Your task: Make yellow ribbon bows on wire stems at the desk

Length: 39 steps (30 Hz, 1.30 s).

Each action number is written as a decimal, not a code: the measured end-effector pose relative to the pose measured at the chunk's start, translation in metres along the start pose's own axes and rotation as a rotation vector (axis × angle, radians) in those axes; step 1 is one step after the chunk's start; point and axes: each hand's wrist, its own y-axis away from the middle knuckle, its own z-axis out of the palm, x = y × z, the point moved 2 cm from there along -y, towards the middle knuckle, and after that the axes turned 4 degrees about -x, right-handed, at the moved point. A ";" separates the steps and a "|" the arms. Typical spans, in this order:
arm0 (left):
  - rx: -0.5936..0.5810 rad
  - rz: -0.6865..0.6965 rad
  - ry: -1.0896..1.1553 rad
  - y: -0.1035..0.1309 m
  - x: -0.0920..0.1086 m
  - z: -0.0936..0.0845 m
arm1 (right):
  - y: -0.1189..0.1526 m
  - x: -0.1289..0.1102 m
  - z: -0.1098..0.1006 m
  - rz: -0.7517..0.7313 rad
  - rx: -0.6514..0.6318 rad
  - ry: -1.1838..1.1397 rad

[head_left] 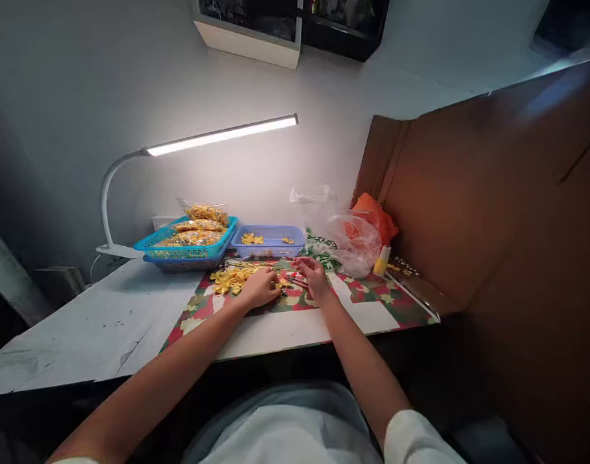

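My left hand rests low over the mat, its fingers curled beside a heap of yellow petal-like pieces. What those fingers hold, if anything, is too small to tell. My right hand is raised slightly, thumb and fingertips pinched together. Whatever sits in that pinch cannot be made out. Between the two hands lies a thin tool with reddish handles, close to the right palm. Thin yellow stems lie behind the left hand.
A red-and-green patterned mat covers part of the white table. Behind stand a blue basket with bagged yellow pieces and a purple basket. Plastic bags, a yellow bottle and a cardboard wall flank the right. A lamp hangs overhead.
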 end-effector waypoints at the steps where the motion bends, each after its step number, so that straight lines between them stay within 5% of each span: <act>1: 0.011 -0.026 0.064 0.000 -0.001 0.001 | 0.001 -0.001 0.000 0.020 -0.020 -0.030; 6: 0.033 -0.101 0.266 -0.002 -0.007 0.004 | 0.003 -0.005 0.001 0.055 -0.084 -0.063; 16: 0.036 -0.109 0.788 -0.003 0.001 0.003 | 0.009 -0.013 0.007 -0.040 -0.089 0.276; 26: 0.035 -0.264 0.966 -0.001 0.002 0.002 | 0.009 -0.011 0.005 -0.082 -0.093 0.304; 39: 0.088 -0.193 1.047 -0.003 0.002 0.003 | 0.012 -0.006 0.009 -0.023 -0.216 0.342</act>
